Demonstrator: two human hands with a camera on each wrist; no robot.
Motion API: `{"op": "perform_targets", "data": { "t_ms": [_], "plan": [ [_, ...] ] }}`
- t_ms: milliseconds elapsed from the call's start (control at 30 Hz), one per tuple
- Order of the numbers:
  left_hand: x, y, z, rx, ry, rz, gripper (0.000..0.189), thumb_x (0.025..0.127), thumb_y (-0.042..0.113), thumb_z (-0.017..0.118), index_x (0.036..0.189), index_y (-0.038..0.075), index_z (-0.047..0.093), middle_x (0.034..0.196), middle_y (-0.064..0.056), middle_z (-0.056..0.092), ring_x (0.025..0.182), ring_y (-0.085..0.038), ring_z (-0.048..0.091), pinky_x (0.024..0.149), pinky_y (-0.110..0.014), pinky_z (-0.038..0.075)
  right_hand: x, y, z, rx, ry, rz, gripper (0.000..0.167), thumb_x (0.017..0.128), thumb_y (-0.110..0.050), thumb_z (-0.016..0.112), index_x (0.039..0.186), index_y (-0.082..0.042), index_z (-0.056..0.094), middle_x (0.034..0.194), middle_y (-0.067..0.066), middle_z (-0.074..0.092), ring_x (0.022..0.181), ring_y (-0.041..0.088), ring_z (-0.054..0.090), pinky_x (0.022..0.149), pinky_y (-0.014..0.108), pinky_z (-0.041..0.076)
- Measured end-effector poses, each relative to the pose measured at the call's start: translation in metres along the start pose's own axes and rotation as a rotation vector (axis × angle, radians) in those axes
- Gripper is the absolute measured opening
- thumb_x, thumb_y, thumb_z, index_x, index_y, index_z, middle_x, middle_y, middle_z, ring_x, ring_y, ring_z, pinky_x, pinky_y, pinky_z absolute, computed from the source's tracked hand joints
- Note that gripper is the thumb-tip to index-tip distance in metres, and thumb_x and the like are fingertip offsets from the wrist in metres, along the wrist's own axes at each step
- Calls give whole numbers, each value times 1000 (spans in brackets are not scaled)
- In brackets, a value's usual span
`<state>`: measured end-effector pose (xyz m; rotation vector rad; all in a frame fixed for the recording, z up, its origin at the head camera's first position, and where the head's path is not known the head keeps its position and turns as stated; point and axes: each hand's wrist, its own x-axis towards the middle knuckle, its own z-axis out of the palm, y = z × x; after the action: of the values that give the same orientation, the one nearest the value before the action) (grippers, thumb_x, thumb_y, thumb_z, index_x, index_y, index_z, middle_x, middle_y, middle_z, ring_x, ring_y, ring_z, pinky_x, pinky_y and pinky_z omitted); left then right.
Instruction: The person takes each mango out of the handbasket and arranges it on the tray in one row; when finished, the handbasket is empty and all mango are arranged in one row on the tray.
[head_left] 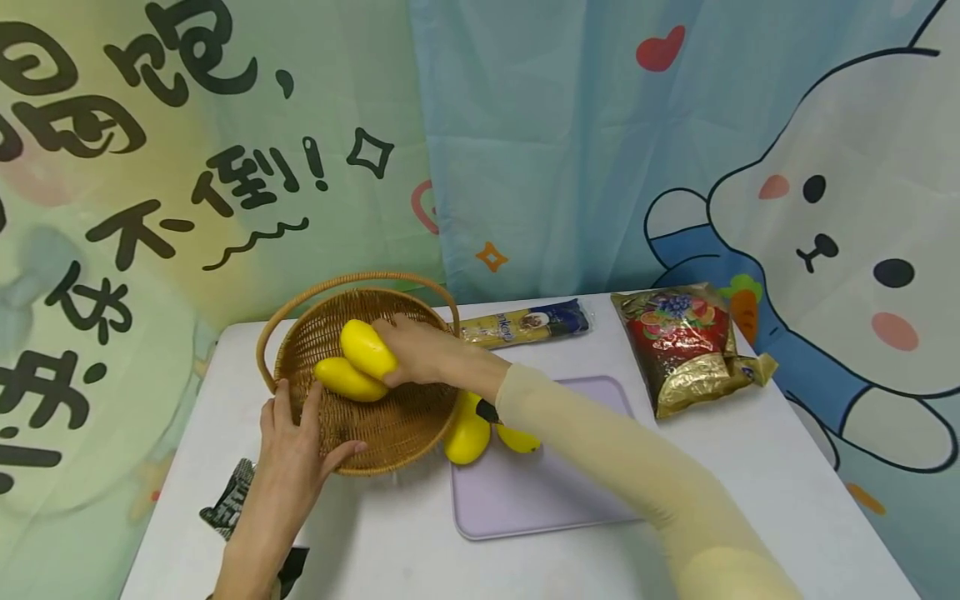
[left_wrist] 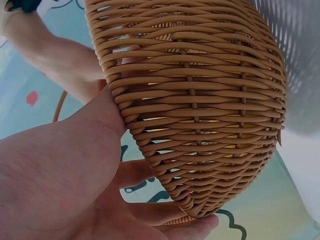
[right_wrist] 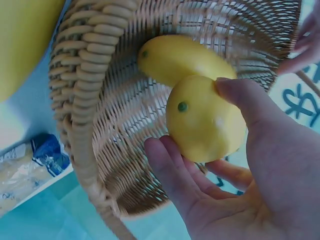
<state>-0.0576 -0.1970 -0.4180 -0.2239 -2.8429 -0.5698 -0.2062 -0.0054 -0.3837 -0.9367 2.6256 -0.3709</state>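
Observation:
A brown wicker basket (head_left: 405, 425) with an arched handle tilts toward me on the left part of the table. My left hand (head_left: 292, 450) holds its near left rim; in the left wrist view the fingers (left_wrist: 150, 212) reach past the woven edge. Inside the basket, my right hand (head_left: 416, 350) grips a yellow mango (head_left: 367, 348), thumb on one side and fingers on the other. A second mango (head_left: 348, 381) lies against the basket's inside, overlapped by the held one in the right wrist view.
Right of the basket, two more yellow mangoes (head_left: 467, 432) are by a lilac tray (head_left: 525, 500), partly behind my right arm. A long yellow-and-blue packet (head_left: 525, 325) lies at the back. A red-and-gold bag (head_left: 682, 346) stands back right, and a dark packet (head_left: 231, 497) sits by my left wrist.

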Motion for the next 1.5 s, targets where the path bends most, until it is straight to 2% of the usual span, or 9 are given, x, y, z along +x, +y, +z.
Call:
{"op": "perform_targets", "data": {
  "t_ms": [167, 367, 500, 700, 867, 1000, 1200, 1400, 1500],
  "plan": [
    [0, -1, -1, 5, 21, 16, 94, 79, 35, 86, 149, -8, 39, 152, -47, 23, 130, -60, 33, 85, -70, 50, -20, 3, -10, 17, 60, -44, 83, 93, -39, 73, 158, -10, 30, 139, 16, 52, 99, 20, 58, 83, 33, 53],
    [0, -1, -3, 2, 32, 25, 95, 78, 34, 86, 149, -8, 39, 151, -48, 23, 130, -61, 32, 86, -71, 49, -49, 4, -15, 53, 87, -82, 85, 92, -39, 73, 159, -8, 29, 145, 17, 50, 111, 21, 56, 90, 34, 52],
    [0, -2, -3, 7, 24, 22, 93, 79, 34, 86, 148, -8, 40, 151, -47, 23, 129, -61, 33, 85, -71, 49, -71, 7, -17, 109, 97, -68, 83, 91, -39, 73, 158, -12, 32, 142, 14, 51, 109, 20, 55, 89, 35, 52],
    [1, -3, -5, 6, 5, 9, 93, 80, 35, 85, 149, -6, 39, 152, -47, 22, 130, -62, 32, 83, -72, 49, -108, 19, -20, 234, 133, 4, 84, 89, -39, 76, 157, -15, 33, 152, 12, 46, 122, 24, 55, 100, 41, 51],
    [0, -3, -5, -4, 3, 10, 92, 80, 34, 85, 149, -6, 39, 152, -47, 22, 130, -61, 32, 81, -71, 50, -136, 40, -18, 314, 180, 61, 85, 88, -38, 78, 157, -15, 35, 146, 6, 50, 112, 19, 58, 92, 34, 54],
    [0, -4, -5, -4, -9, 3, 93, 81, 34, 84, 149, -8, 38, 153, -48, 20, 131, -62, 30, 82, -72, 49, -155, 61, -13, 333, 233, 104, 84, 86, -37, 80, 155, -13, 38, 139, 5, 55, 106, 18, 59, 89, 33, 56],
    [0, -3, -5, -23, -25, -6, 93, 81, 33, 84, 150, -8, 37, 153, -49, 18, 133, -63, 28, 85, -74, 47, -178, 93, -3, 336, 307, 198, 84, 84, -37, 82, 152, -9, 41, 133, 10, 60, 102, 23, 63, 81, 31, 57],
    [1, -2, -4, -32, -29, -5, 94, 80, 33, 85, 150, -7, 37, 153, -49, 18, 132, -62, 28, 86, -73, 47, -195, 119, 21, 327, 322, 295, 83, 83, -41, 83, 147, -5, 45, 115, 14, 67, 92, 26, 65, 74, 31, 55],
    [1, -1, -3, -34, -30, -1, 94, 81, 34, 84, 150, -6, 37, 153, -49, 19, 131, -62, 29, 85, -72, 47, -202, 129, 35, 328, 326, 343, 85, 83, -44, 83, 146, -1, 45, 113, 17, 67, 91, 26, 66, 73, 33, 55]
  ]
}}
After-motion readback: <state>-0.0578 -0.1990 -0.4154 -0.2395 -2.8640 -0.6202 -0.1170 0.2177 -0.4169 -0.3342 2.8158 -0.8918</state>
